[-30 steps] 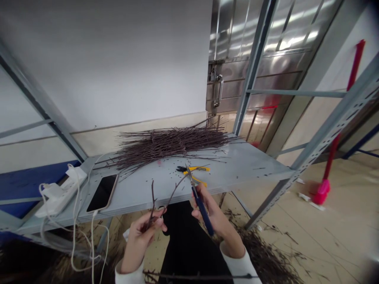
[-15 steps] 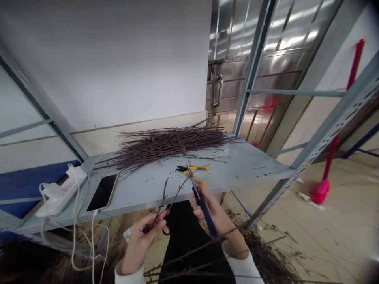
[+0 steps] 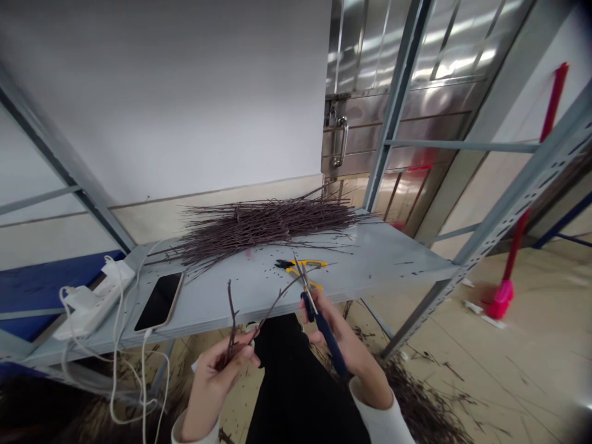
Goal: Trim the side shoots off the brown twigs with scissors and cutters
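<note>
White power strip (image 3: 95, 305) and a phone (image 3: 160, 302) lie at the left of a grey metal shelf (image 3: 208, 302). At lower centre-left, the left hand (image 3: 215, 385) closes around a forked twig (image 3: 231, 327). A heap of thin dark twigs (image 3: 263, 225) covers the shelf's back edge, with yellow-handled cutters (image 3: 300, 265) just below it. Right of centre, the right hand (image 3: 345, 351) grips blue-handled scissors (image 3: 324, 333), their blades at the twig's long branch. Loose twigs (image 3: 416, 401) litter the floor at lower right.
</note>
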